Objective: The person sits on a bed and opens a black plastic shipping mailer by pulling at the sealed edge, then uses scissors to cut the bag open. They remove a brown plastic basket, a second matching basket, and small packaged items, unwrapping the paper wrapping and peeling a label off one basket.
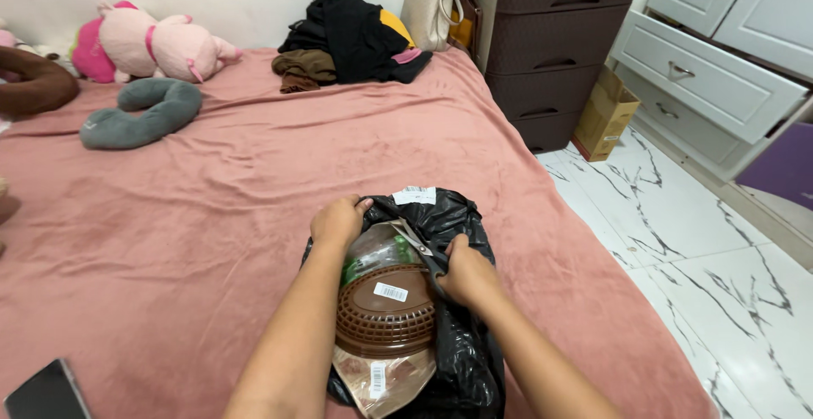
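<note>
Black plastic, crinkled and glossy, wrapped the parcel (457, 334) that lay on the pink bedspread (212, 216) just in front of us. We judged the step in hand to be cutting the parcel open: our right hand (466, 273) was closed round the handles of a pair of scissors (417, 243), blades pointing up into the slit, while our left hand (337, 221) pinched the torn edge of the bag and held it back. Inside showed a brown slotted plastic basket (385, 313) under clear film, a small white barcode sticker (390, 292) on its top, and a tan packet (381, 381) with another white label below it. A white shipping label (415, 195) sat on the bag's far end. Widening the opening would, we thought, call for keeping the blades shallow, clear of the film.
</note>
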`<act>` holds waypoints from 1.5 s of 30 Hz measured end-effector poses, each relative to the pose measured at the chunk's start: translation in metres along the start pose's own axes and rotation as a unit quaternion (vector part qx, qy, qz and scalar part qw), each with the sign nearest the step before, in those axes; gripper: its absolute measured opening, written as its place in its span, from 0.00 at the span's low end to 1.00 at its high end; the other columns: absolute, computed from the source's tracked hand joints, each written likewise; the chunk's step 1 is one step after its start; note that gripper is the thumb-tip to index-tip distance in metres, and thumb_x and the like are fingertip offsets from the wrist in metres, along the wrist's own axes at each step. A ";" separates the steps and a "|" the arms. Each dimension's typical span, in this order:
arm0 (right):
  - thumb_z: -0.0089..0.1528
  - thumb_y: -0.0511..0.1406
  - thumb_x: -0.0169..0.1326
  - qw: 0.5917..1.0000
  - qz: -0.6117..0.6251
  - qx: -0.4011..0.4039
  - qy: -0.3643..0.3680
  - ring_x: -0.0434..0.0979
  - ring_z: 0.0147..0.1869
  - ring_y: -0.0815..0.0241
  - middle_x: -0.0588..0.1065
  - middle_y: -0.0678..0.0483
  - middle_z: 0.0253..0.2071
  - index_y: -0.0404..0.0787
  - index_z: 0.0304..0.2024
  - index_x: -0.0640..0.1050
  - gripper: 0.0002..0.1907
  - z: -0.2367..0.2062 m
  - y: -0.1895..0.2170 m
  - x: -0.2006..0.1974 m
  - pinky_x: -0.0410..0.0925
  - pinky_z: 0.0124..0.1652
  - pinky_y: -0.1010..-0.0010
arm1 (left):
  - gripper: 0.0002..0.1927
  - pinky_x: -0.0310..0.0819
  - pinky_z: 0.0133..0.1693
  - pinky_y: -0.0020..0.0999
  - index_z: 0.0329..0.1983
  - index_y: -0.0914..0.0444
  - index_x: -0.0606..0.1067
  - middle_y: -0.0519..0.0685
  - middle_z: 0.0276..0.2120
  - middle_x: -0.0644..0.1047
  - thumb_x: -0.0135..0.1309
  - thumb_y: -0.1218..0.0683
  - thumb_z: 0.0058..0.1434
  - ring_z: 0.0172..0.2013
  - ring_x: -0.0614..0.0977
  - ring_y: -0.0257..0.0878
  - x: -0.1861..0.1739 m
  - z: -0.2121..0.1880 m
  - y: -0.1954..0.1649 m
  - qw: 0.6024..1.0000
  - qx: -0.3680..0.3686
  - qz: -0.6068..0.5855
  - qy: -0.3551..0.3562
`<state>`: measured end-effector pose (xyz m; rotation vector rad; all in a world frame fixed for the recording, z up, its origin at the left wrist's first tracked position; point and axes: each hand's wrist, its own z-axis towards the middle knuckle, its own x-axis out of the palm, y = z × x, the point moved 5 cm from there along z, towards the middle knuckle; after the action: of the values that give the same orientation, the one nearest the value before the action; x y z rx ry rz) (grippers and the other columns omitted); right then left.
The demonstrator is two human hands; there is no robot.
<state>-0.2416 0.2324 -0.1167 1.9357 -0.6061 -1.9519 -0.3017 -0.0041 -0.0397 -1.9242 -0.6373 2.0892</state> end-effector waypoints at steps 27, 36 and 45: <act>0.52 0.36 0.68 0.943 0.191 0.161 -0.218 0.81 0.38 0.53 0.79 0.45 0.36 0.35 0.50 0.69 0.29 -0.027 -0.155 -0.033 0.72 0.39 0.63 | 0.32 0.67 0.58 0.54 0.63 0.59 0.69 0.54 0.54 0.79 0.57 0.38 0.61 0.58 0.76 0.54 -0.019 -0.005 0.120 0.980 -0.103 -0.101 -0.139; 0.56 0.42 0.65 0.978 -0.036 0.177 -0.103 0.82 0.48 0.43 0.81 0.41 0.43 0.38 0.58 0.70 0.32 -0.038 -0.181 -0.036 0.73 0.47 0.55 | 0.45 0.66 0.54 0.55 0.59 0.66 0.69 0.64 0.54 0.72 0.63 0.29 0.52 0.58 0.70 0.59 0.024 -0.110 0.138 0.962 -0.168 -0.072 -0.204; 0.62 0.41 0.53 0.967 -0.223 0.124 0.024 0.82 0.54 0.46 0.81 0.46 0.49 0.47 0.48 0.84 0.15 -0.054 -0.107 -0.049 0.75 0.52 0.55 | 0.25 0.77 0.37 0.47 0.46 0.66 0.77 0.61 0.38 0.81 0.59 0.40 0.60 0.35 0.83 0.55 0.057 -0.140 0.159 0.920 -0.257 -0.283 -0.081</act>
<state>-0.1796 0.3453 -0.1292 2.4417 -0.4468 -2.1605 -0.1501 -0.0961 -0.1697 -1.5028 -1.6903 1.8146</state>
